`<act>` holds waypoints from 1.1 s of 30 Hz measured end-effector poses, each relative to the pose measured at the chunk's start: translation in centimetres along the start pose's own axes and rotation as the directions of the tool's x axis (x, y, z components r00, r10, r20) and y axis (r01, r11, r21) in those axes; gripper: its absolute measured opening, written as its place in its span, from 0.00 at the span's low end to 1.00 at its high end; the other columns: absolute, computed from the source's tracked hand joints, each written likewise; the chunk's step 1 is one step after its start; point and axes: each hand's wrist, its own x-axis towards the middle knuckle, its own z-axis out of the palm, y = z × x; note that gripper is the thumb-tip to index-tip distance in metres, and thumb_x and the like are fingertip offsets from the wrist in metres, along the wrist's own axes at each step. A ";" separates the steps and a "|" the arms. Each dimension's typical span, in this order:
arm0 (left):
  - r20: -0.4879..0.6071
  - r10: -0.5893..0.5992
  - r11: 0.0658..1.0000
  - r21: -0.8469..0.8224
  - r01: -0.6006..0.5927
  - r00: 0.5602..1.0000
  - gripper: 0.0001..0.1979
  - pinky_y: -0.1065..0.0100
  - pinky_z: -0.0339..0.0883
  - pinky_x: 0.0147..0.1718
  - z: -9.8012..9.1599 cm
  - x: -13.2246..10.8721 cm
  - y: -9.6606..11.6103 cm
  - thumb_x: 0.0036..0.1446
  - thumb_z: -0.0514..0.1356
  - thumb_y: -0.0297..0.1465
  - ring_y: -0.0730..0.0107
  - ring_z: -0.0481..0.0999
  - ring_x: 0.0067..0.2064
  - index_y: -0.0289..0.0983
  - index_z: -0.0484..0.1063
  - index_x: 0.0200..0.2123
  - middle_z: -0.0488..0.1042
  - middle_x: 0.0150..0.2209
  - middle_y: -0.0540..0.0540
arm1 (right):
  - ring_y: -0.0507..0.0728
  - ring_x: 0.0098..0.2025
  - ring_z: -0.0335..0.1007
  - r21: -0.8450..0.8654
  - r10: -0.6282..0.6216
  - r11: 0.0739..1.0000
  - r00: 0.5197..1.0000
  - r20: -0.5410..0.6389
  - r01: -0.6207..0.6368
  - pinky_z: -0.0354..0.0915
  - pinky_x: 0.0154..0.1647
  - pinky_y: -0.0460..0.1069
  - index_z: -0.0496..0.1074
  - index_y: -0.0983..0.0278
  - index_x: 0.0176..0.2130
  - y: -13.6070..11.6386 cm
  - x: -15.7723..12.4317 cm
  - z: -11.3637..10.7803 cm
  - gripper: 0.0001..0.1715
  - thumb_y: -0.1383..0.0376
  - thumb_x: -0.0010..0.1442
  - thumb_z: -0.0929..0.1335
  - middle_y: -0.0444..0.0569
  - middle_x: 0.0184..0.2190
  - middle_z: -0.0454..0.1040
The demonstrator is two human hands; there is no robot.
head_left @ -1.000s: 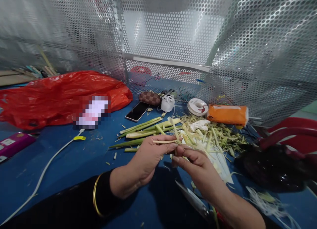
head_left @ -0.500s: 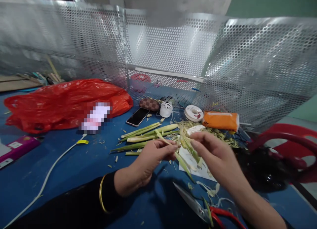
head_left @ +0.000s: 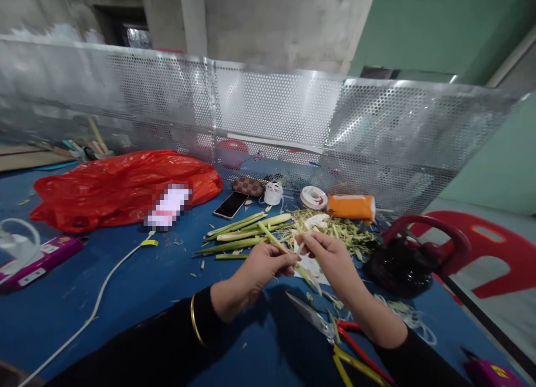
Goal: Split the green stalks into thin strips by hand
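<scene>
A pale green plant stalk (head_left: 272, 239) slants up and left out of my left hand (head_left: 262, 267), whose thumb and fingers are closed on it. Right beside that grip, my right hand (head_left: 329, 258) pinches a thin pale strip of the plant between thumb and fingertips. Leafy ends hang below the hands over a white paper (head_left: 316, 270). Several cut green stalks (head_left: 240, 239) lie on the blue table just beyond my left hand. A heap of shredded plant bits (head_left: 352, 233) spreads behind my right hand. Below the hands lie scissors (head_left: 312, 315) with red and yellow handles.
A red plastic bag (head_left: 117, 180), a lit phone (head_left: 170, 205) on a white cable and a purple power strip (head_left: 48, 258) lie left. Behind are a dark phone (head_left: 231, 204), checkered pouch (head_left: 247, 186), ribbon roll (head_left: 314, 197) and orange packet (head_left: 352, 206). Right stands a black kettle (head_left: 402, 270).
My right hand has come in toward my left hand, and its fingertips are now together at the plant. The head view has tilted up, showing more wall.
</scene>
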 end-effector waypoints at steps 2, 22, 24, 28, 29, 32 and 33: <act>-0.006 -0.046 0.999 0.002 0.046 0.999 0.15 0.71 0.60 0.29 0.0 -0.5 -0.4 0.44 0.66 0.40 0.75 0.68 0.25 0.32 0.76 0.26 0.73 0.22 0.49 | 0.57 0.35 0.71 -0.024 -0.030 0.999 0.994 -0.103 0.028 0.65 0.36 0.51 0.74 0.66 0.43 0.1 -0.9 -1.0 0.19 0.56 0.57 0.67 0.50 0.33 0.76; 0.385 -0.145 0.971 0.231 0.057 0.911 0.13 0.72 0.62 0.28 1.1 -2.5 -3.1 0.48 0.62 0.37 0.74 0.69 0.22 0.33 0.74 0.21 0.73 0.19 0.49 | 0.53 0.27 0.65 -0.022 0.144 0.990 0.979 0.143 -0.143 0.62 0.30 0.48 0.72 0.63 0.26 0.5 -6.0 -0.2 0.10 0.59 0.52 0.70 0.43 0.23 0.71; 0.425 -0.192 0.979 0.141 0.145 0.885 0.14 0.72 0.63 0.28 0.9 -2.3 -3.2 0.49 0.62 0.40 0.74 0.71 0.23 0.33 0.75 0.25 0.76 0.23 0.47 | 0.51 0.24 0.61 0.016 0.196 0.980 0.970 0.141 -0.201 0.59 0.26 0.47 0.71 0.63 0.25 0.8 -6.0 -0.2 0.11 0.58 0.52 0.70 0.41 0.20 0.68; 0.474 -0.227 0.973 0.077 0.217 0.851 0.16 0.73 0.64 0.26 0.7 -2.2 -3.1 0.50 0.62 0.41 0.74 0.73 0.23 0.32 0.75 0.29 0.79 0.26 0.44 | 0.50 0.23 0.60 0.045 0.208 0.976 0.973 0.102 -0.214 0.57 0.25 0.46 0.72 0.63 0.26 1.3 -6.1 0.0 0.11 0.58 0.52 0.70 0.40 0.19 0.68; 0.487 -0.221 0.974 0.075 0.212 0.845 0.16 0.73 0.65 0.26 0.7 -2.2 -3.1 0.50 0.63 0.41 0.74 0.74 0.24 0.32 0.76 0.29 0.79 0.27 0.44 | 0.51 0.23 0.61 0.049 0.201 0.977 0.975 0.094 -0.206 0.58 0.25 0.46 0.73 0.63 0.26 1.3 -6.2 0.0 0.11 0.58 0.52 0.70 0.41 0.20 0.68; 0.462 -0.203 0.979 0.078 0.188 0.864 0.12 0.73 0.67 0.27 0.7 -2.3 -3.0 0.48 0.65 0.36 0.74 0.74 0.24 0.32 0.76 0.29 0.79 0.26 0.44 | 0.53 0.28 0.66 0.044 0.167 0.984 0.984 0.068 -0.170 0.62 0.31 0.48 0.75 0.63 0.29 1.4 -6.2 0.0 0.10 0.58 0.53 0.70 0.44 0.24 0.73; 0.430 -0.198 0.980 0.068 0.188 0.881 0.10 0.73 0.67 0.27 0.8 -2.4 -2.9 0.47 0.65 0.34 0.74 0.74 0.23 0.32 0.76 0.30 0.79 0.25 0.45 | 0.55 0.32 0.69 0.042 0.147 0.988 0.989 0.030 -0.149 0.63 0.35 0.49 0.76 0.62 0.31 1.4 -6.1 -0.1 0.11 0.58 0.53 0.70 0.45 0.28 0.75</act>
